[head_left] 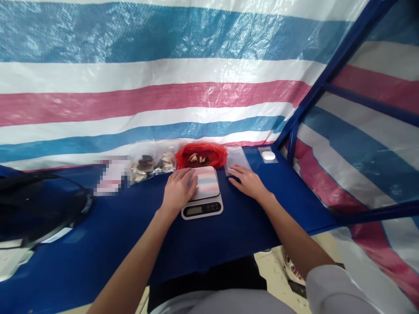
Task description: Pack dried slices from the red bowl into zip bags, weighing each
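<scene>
A white kitchen scale (206, 185) with a shiny top plate and a dark display strip lies on the blue table. My left hand (179, 186) rests at the plate's left side, fingers loosely extended and gripping nothing. To the right of the scale, my right hand (247, 181) is open with its fingers apart, touching the near edge of a clear flat plastic bag (238, 158). Just behind the scale, a red plastic bag (218, 155) stands with its mouth open, a few pale dried pieces (198, 158) showing inside.
Left of the red bag are clear bags of dried slices (145, 165), dark and pale, beside a blurred-out card (111, 175). A white oval case (268, 155) lies on a small clear bag at the back right. A black bag-like object (39, 209) occupies the table's left end. Striped sheeting (157, 104) hangs behind.
</scene>
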A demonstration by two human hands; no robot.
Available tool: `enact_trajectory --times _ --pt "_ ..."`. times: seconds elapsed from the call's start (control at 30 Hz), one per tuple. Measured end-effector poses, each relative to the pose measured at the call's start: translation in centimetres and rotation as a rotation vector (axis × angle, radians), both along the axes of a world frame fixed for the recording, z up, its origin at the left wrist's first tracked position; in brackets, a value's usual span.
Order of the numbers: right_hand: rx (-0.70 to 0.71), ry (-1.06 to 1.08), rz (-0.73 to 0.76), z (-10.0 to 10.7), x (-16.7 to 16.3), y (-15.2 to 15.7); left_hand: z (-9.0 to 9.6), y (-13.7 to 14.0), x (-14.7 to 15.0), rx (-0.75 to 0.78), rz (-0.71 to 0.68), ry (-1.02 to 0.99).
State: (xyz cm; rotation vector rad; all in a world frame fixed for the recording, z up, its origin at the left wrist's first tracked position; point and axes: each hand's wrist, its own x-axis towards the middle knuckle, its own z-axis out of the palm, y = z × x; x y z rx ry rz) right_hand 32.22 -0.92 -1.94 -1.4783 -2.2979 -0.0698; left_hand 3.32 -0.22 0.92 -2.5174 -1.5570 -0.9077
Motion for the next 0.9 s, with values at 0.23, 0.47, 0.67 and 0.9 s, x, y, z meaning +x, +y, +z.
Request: enact_trajectory --times 0.23,0.47,0.67,0.9 --pt "-0.010 -0.029 -0.092 -1.9 -2.2 -1.1 -2.6 -0.4 -5.6 -0.063 0.150 0.060" --pt "-0.057 -0.062 -0.090 -2.5 -2.2 -1.1 -4.0 -1.2 -6.6 -0.148 0.209 0.226" --pt "-0.078 -0.089 -0.085 -2.6 -2.3 -1.3 -4.0 -1.3 -6.5 -0.203 0.239 0.278" --pt "-0.090 -0.092 -0.086 -2.9 -2.2 -1.1 -4.1 -1.3 -6.5 -0.212 0.241 0.280"
